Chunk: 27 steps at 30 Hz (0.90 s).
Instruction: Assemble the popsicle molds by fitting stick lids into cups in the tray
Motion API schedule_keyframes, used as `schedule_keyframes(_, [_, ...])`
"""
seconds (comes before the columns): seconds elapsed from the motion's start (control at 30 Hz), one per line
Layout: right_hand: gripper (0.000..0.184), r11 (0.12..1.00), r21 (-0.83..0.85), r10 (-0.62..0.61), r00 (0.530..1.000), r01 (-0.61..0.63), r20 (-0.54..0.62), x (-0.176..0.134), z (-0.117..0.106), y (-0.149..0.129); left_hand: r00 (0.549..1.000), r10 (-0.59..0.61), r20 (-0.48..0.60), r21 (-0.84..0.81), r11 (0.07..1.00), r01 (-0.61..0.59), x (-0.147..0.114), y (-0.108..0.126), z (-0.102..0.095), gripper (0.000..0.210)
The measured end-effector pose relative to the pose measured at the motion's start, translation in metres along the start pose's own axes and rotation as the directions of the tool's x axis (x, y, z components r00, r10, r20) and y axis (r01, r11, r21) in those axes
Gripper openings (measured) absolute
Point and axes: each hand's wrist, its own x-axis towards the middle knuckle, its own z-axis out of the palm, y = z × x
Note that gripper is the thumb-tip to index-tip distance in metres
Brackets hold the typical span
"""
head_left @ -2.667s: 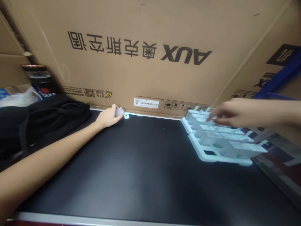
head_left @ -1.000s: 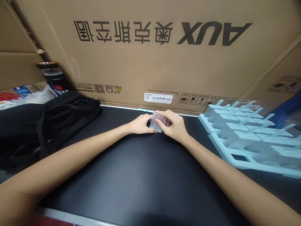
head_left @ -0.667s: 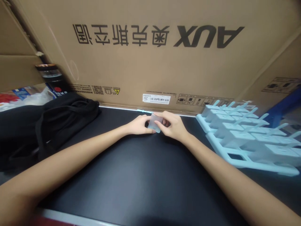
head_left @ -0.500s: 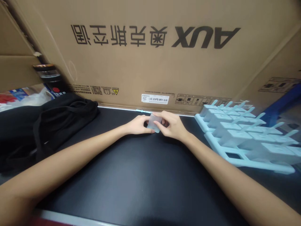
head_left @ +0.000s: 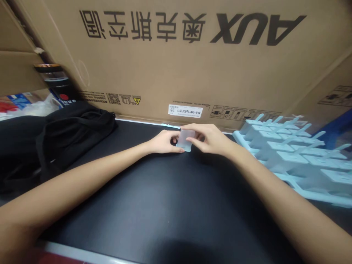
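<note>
"Brown cardboard printed with large upside-down lettering stands upright behind a black tabletop. What comes first on the left?"

"At the back, a dark tumbler leans toward the cardboard. Nearer us, a black fabric bag with loose straps lies slumped."

"And moving right?"

"Both bare hands meet near the table's far edge. The left hand grasps a small frosted, see-through piece from its left side, thumb along the bottom. Just behind, a thin light-blue strip lies along the back edge."

"The right hand?"

"The right hand pinches the same piece, forefinger across the top and thumb on the near face. So the piece sits between both hands, slightly tilted; I cannot tell whether it touches the table."

"What step is this?"

"I'd judge it a two-handed steadying or adjusting hold. A next move seems to call for light, even pressure, with one hand keeping its grasp if the other lets go."

"Far right?"

"Pale blue blocks with stick handles stand in rows on a matching tray, partly hidden by the right forearm."
</note>
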Motion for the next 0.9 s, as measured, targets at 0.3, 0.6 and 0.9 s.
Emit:
schedule_keyframes(0.3, [0.041,0.988,0.142,0.067,0.998,-0.065,-0.006,-0.011,0.012,-0.01,0.999,0.04,0.027,-0.059,0.998,-0.038,-0.002,0.011,-0.003,0.041])
schedule_keyframes(0.6, [0.026,0.919,-0.109,0.381,0.924,-0.38,-0.008,0.063,0.026,0.025,0.97,-0.21,-0.122,-0.652,0.754,0.081,-0.003,0.003,-0.008,0.039])
schedule_keyframes(0.9, [0.026,0.892,-0.275,0.423,0.875,-0.358,0.235,0.076,0.035,0.031,0.972,-0.208,-0.112,-0.779,0.626,0.044,-0.004,-0.001,-0.012,0.04])
